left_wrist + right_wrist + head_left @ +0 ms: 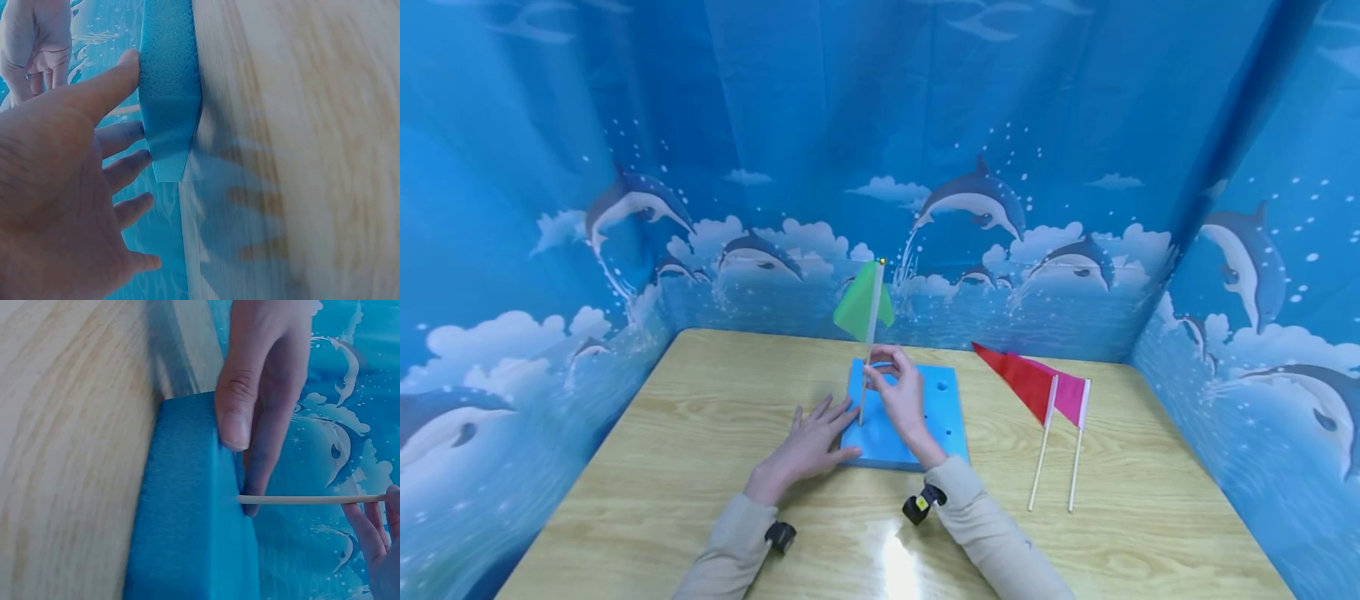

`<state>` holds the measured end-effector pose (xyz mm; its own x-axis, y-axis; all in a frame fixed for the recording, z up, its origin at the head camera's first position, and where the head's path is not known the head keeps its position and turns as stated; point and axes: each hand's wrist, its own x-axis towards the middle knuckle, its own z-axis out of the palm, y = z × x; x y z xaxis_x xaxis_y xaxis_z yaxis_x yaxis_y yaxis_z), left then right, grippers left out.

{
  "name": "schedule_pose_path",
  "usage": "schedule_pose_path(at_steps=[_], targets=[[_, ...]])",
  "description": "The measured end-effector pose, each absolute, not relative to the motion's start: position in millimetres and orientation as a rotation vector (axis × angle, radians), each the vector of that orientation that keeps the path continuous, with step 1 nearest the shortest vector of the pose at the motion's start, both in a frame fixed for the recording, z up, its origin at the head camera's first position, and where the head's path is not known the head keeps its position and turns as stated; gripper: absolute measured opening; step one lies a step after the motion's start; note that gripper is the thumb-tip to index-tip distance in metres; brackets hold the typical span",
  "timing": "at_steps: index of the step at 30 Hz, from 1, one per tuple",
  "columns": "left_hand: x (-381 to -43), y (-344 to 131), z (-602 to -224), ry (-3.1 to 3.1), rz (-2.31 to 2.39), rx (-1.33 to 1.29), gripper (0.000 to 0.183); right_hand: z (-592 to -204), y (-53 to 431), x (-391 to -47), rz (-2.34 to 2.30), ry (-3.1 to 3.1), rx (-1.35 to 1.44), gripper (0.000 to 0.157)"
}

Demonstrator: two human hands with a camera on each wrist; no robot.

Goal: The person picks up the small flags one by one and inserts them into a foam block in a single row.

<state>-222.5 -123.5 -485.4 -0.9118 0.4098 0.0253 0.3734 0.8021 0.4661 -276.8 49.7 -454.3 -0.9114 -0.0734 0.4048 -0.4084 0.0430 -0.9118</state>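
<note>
Your outspread left hand (811,437) touches the blue block's (891,433) left edge while your right hand (901,392) pinches the green flag (859,307).

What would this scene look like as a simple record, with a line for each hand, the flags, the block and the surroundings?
Right hand: pinches the stick of the green flag
Left hand: fingers spread, touching the left edge of the blue block
Green flag: near upright, slightly tilted; lower end meets the block's left part, whether in a hole is unclear
Blue block: flat on the wooden table, holes visible on its right side
Other flags: red flag and pink flag, lying right of the block
Backdrop: blue, printed with dolphins
</note>
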Motion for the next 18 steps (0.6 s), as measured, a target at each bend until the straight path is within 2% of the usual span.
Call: schedule_pose_path(at_steps=[4, 11, 18], targets=[[-222.7, -123.0, -485.6, 2.913, 0.74, 0.64, 0.069, -456.1, 49.5, -275.6, 1.962, -2.122, 0.491, 0.027], [-221.9, -122.5, -484.9, 2.91, 0.736, 0.632, 0.07, -434.0, 48.6, -257.4, 1.927, -2.165, 0.563, 0.022], [-222.1, -123.3, -483.9, 2.908, 0.738, 0.63, 0.07, -434.0, 48.1, -259.0, 1.95, -2.149, 0.598, 0.021]])
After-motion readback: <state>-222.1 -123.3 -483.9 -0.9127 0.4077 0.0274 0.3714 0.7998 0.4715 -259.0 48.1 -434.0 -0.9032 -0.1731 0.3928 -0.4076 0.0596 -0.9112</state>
